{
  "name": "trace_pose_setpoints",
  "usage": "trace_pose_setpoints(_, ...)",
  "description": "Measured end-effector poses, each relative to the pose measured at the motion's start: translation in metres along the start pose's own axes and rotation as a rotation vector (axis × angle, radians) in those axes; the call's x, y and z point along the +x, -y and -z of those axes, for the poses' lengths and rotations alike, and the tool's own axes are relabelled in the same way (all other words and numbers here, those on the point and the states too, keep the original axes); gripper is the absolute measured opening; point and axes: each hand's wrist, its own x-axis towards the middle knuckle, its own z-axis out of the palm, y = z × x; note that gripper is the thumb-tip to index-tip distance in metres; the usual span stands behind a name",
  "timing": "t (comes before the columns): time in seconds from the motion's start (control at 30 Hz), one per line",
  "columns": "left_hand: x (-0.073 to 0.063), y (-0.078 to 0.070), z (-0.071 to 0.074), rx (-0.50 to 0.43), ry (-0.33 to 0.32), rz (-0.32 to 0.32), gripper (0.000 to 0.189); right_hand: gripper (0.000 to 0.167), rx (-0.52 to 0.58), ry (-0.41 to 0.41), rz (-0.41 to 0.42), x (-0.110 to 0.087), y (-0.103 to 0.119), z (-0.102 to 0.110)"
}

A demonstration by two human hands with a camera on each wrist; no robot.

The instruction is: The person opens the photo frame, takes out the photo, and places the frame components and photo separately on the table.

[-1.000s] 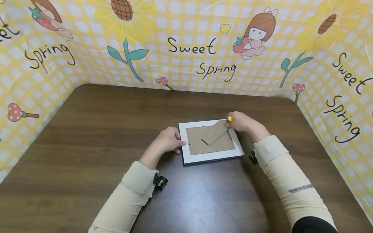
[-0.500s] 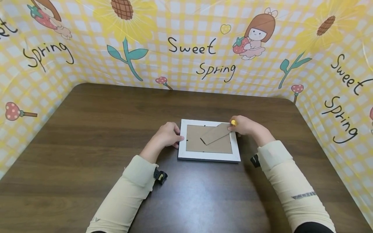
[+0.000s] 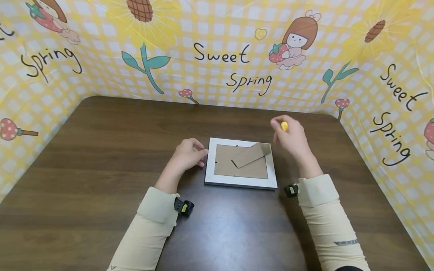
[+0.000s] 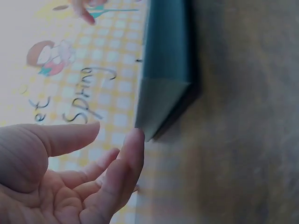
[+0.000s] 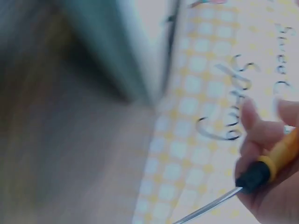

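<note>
A picture frame [image 3: 239, 180] lies face down on the table, showing its white border and brown backing board [image 3: 224, 156]. A cardboard easel stand [image 3: 251, 155] slants across that board toward the far right corner. Just off the left edge is my left hand [image 3: 186, 155], fingers loosely bent and holding nothing. In the left wrist view its fingertips come right up to the frame's corner [image 4: 159, 102]. My right hand [image 3: 294, 138], raised beyond the frame's right edge, grips a screwdriver [image 5: 275, 156] with a yellow handle, black collar and metal shaft.
The dark wooden table [image 3: 135, 124] has rounded far corners. A yellow checked cloth [image 3: 217, 22] with printed flowers and lettering rises along the back and both sides. Black wrist cameras [image 3: 184, 207] are strapped at both cuffs.
The frame turned slightly and settled level on the table. My left hand let go of its left edge; my right hand left its far right corner, moving up and right with the screwdriver.
</note>
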Motion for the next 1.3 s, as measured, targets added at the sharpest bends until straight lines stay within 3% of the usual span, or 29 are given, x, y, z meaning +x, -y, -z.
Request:
trace_pose_setpoints(0.1,-0.006,-0.001,0.005,-0.059,-0.023,-0.004,0.033,0.050,0.311,-0.121,0.068,-0.003,0.019,-0.006)
trace_pose_setpoints(0.23,-0.013,-0.002,0.005,-0.084,-0.034,0.018,0.033,0.069,0.880,-0.084,0.078,-0.009,0.044,-0.023)
trace_pose_setpoints(0.33,-0.015,-0.001,0.001,-0.076,-0.040,0.026,0.033,0.072,1.264,-0.036,-0.012,-0.013,0.055,-0.039)
trace_pose_setpoints(0.5,-0.015,0.002,-0.005,-0.048,-0.039,0.031,0.033,0.069,1.628,-0.058,-0.206,-0.017,0.054,-0.066)
trace_pose_setpoints(0.6,-0.014,0.004,-0.005,-0.033,-0.036,0.026,0.033,0.073,1.745,-0.096,-0.280,-0.020,0.048,-0.083)
trace_pose_setpoints(0.73,-0.012,0.004,-0.006,-0.022,-0.028,0.014,0.033,0.077,1.801,-0.142,-0.297,-0.020,0.044,-0.098)
trace_pose_setpoints(0.97,-0.008,0.004,-0.012,0.008,-0.022,0.016,0.033,0.056,1.943,-0.182,-0.254,-0.018,0.037,-0.113)
trace_pose_setpoints(1.13,-0.006,0.004,-0.015,0.022,-0.013,0.014,0.033,0.040,1.915,-0.170,-0.256,-0.019,0.035,-0.116)
trace_pose_setpoints(1.3,-0.005,0.004,-0.016,0.037,-0.009,0.029,0.034,0.037,1.867,-0.159,-0.251,-0.021,0.035,-0.116)
